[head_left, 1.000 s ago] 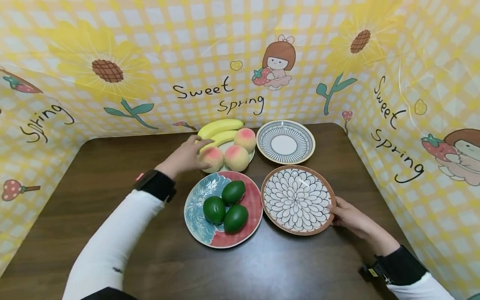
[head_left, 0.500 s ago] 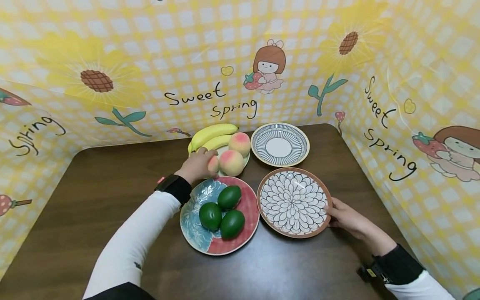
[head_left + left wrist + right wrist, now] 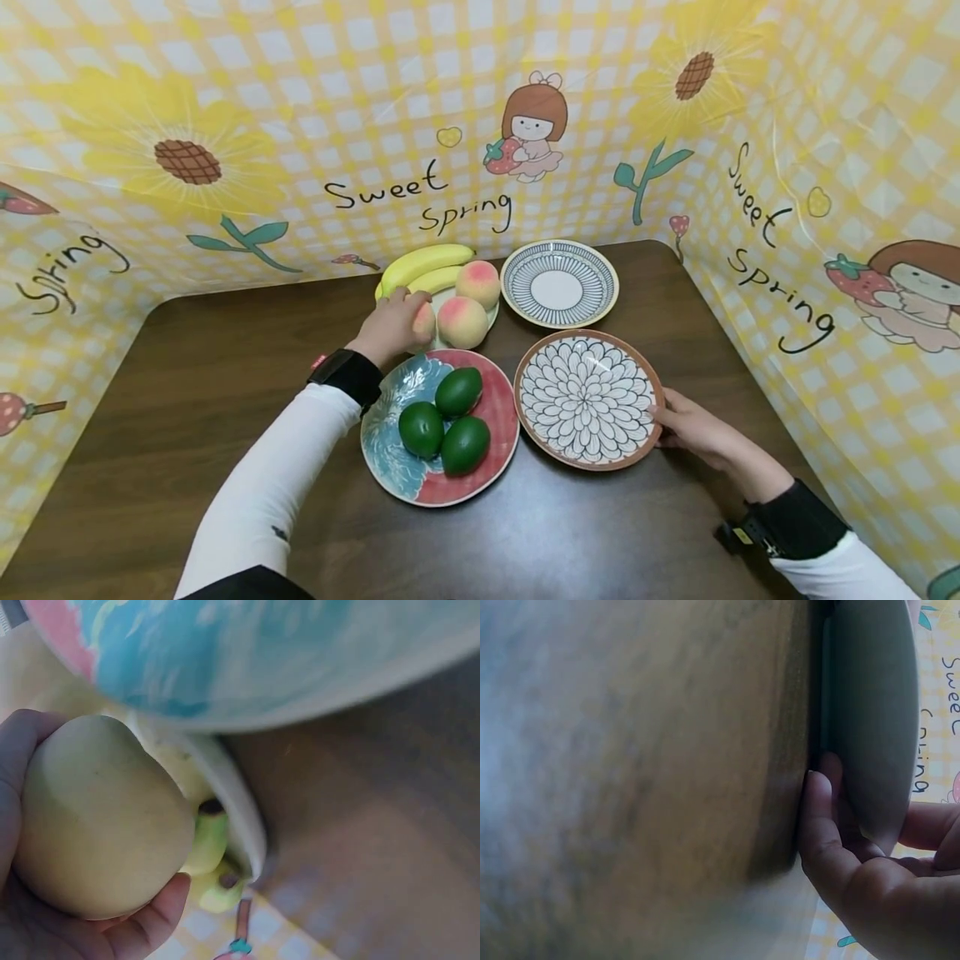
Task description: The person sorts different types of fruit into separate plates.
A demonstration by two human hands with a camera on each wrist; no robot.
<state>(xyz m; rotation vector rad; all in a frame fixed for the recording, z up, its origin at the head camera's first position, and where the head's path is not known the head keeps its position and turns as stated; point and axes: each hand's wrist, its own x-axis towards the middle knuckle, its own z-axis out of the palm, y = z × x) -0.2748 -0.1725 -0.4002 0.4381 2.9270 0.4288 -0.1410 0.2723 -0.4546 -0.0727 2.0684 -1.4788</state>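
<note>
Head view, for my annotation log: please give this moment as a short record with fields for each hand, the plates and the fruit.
left hand: grips a peach at the fruit plate
right hand: holds the rim of the flower-pattern plate
fruit plate: two more peaches, two bananas
red and blue plate: three green fruits
striped plate: nothing on it

A dark wooden table [image 3: 150, 433] stands enclosed by a yellow checked backdrop [image 3: 315, 92] printed with sunflowers.
</note>
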